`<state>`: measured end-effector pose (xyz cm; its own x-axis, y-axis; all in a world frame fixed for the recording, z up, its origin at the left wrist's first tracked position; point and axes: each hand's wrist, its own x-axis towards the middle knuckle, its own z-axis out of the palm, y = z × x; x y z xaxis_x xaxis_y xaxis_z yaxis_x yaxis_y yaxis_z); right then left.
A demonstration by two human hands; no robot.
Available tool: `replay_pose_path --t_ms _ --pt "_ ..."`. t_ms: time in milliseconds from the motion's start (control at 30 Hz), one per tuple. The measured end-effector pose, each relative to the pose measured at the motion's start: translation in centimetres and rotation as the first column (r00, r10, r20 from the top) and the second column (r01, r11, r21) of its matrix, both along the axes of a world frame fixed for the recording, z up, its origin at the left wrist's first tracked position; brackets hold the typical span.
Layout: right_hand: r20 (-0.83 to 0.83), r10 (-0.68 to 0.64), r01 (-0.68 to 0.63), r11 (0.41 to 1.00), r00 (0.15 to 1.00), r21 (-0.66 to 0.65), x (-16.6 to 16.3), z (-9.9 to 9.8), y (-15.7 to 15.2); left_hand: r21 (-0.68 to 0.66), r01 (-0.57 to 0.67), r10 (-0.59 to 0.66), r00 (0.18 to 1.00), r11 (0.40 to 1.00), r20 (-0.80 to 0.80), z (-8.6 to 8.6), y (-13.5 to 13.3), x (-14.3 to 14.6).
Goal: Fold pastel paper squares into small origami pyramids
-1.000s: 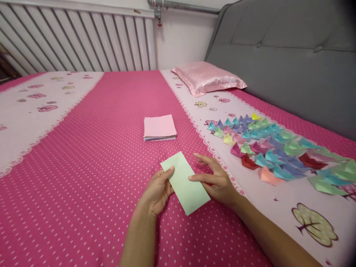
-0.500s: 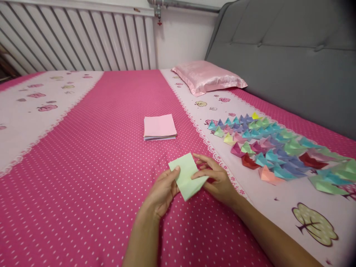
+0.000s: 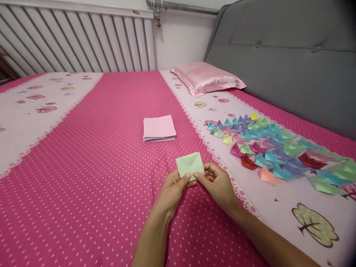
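Observation:
A light green sheet of folding paper (image 3: pixel 190 164), creased and folded into a small flat rectangle, is held up over the pink dotted bedspread. My left hand (image 3: pixel 175 186) pinches its lower left edge, thumb on the near face and fingers behind. On the lower right, my right hand (image 3: pixel 217 181) grips the same paper, its thumb pressed on the front close to the left thumb. Beyond the hands lies a stack of square paper (image 3: pixel 159 127), with a pink sheet on top.
Rows of folded paper boats (image 3: pixel 269 148) in many colours stand on the bed to the right. A pink pillow (image 3: pixel 207 78) rests against the grey headboard (image 3: pixel 280 55). The bedspread (image 3: pixel 91 185) spreads below, and a white radiator (image 3: pixel 83 40) lines the far wall.
The green paper has turned and now shows a smaller folded shape with creases. My right hand has shifted from its right corner to pinch the lower edge beside my left thumb.

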<state>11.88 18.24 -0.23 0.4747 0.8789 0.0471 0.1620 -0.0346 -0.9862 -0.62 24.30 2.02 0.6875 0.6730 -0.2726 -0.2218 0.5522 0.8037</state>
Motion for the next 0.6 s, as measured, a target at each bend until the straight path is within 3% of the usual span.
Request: replay_pose_path --t_ms 167,433,600 --pt "-0.118 -0.081 0.089 0.994 0.99 0.062 0.01 -0.22 0.31 0.062 0.01 -0.006 0.998 0.998 -0.068 -0.07 0.22 -0.12" --pt "-0.428 0.03 -0.017 0.999 0.903 0.035 0.16 0.35 0.27 0.156 0.115 -0.082 0.976 0.981 -0.203 -0.76 0.34 -0.12" --pt "-0.543 0.019 0.01 0.999 0.84 0.052 0.36 0.3 0.43 0.15 -0.084 0.123 0.954 0.985 -0.274 -0.72 0.56 -0.21"
